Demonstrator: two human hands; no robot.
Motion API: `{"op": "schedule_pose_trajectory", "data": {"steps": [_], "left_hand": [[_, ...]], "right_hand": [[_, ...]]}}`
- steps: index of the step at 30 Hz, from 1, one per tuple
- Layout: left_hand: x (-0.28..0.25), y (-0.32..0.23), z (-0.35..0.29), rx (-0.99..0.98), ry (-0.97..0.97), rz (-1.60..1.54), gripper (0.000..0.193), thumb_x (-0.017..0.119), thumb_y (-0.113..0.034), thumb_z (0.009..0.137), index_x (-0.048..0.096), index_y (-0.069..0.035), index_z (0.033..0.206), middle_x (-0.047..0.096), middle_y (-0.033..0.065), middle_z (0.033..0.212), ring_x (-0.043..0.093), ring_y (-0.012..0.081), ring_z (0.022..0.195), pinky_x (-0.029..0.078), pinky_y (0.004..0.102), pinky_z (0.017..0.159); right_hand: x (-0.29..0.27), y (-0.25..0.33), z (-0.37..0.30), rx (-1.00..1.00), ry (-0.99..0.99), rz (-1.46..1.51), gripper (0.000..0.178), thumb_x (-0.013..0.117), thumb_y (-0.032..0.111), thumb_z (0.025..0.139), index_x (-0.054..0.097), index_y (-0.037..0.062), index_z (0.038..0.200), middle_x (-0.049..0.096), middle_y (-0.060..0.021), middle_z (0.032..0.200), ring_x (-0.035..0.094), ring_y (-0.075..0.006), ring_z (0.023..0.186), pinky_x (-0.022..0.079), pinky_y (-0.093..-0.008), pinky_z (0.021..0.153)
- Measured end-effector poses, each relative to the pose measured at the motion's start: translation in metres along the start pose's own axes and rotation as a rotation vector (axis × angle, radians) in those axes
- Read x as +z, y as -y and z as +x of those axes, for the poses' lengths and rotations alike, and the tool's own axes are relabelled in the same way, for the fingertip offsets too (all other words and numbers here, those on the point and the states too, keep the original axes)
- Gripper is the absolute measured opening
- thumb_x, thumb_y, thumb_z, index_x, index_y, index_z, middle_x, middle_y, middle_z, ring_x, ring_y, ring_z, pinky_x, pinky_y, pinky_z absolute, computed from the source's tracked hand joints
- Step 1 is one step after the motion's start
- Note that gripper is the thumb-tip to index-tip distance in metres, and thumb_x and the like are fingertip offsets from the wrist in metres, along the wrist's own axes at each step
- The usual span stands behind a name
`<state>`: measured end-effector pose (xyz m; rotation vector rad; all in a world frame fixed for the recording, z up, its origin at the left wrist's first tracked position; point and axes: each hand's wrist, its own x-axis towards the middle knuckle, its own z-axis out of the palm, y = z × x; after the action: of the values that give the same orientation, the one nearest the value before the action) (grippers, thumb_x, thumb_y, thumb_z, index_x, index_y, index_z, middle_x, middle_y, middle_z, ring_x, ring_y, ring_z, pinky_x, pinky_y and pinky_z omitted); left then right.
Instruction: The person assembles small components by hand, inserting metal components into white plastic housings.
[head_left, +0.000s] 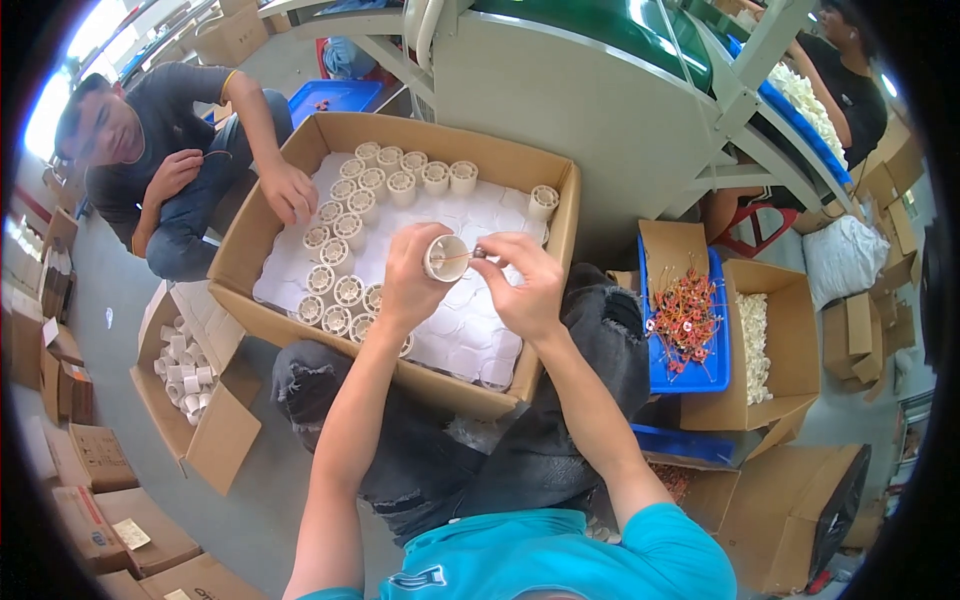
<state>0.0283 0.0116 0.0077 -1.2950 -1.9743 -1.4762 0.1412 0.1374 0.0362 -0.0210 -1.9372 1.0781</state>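
A small white ribbed cylinder (446, 258) is held above the middle of the open cardboard box (560, 215), its open round mouth turned up toward the camera, so that its long axis runs roughly toward the viewer. It is clamped in the left hand (412, 278), whose fingers are curled around its left side and underneath it. Just to its right, a small dark part with a thin orange wire (470, 254) is pinched between thumb and forefinger of the right hand (522, 282); the wire is seen to reach leftward across the cylinder's mouth, so the pinched part lies beside the rim rather than inside it. Whether the dark tip touches the rim cannot be told. The two hands are nearly touching. Below them, rows of like white cylinders (345, 235) stand upright on a white sheet along the box's left and far sides. At the box's left rim a co-worker's hand (290, 192) rests. To the right, a blue tray of red and orange wired parts (684, 318) is seen.
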Motion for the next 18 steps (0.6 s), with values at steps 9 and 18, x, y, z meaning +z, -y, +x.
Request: {"op": "schedule_pose_trajectory", "data": {"steps": [9, 18], "left_hand": [[0.006, -0.007, 0.000, 0.075, 0.095, 0.028, 0.048, 0.076, 0.000, 0.059, 0.060, -0.006, 0.104, 0.065, 0.0101, 0.095, 0.062, 0.0309, 0.089, 0.045, 0.0398, 0.078], [0.004, -0.011, 0.001, 0.063, 0.103, -0.007, 0.043, 0.076, -0.001, 0.059, 0.060, -0.007, 0.098, 0.064, 0.0094, 0.090, 0.062, 0.0311, 0.084, 0.046, 0.0399, 0.075]], "right_hand": [[0.014, 0.001, 0.004, 0.065, 0.199, -0.037, 0.016, 0.072, 0.003, 0.071, 0.075, 0.0038, 0.087, 0.064, -0.0115, 0.104, 0.060, -0.0273, 0.095, 0.054, -0.0358, 0.076], [0.012, 0.011, 0.002, 0.293, 0.226, -0.005, 0.017, 0.072, 0.003, 0.073, 0.076, 0.0015, 0.090, 0.064, -0.0142, 0.107, 0.063, -0.0279, 0.097, 0.054, -0.0364, 0.081]]}}
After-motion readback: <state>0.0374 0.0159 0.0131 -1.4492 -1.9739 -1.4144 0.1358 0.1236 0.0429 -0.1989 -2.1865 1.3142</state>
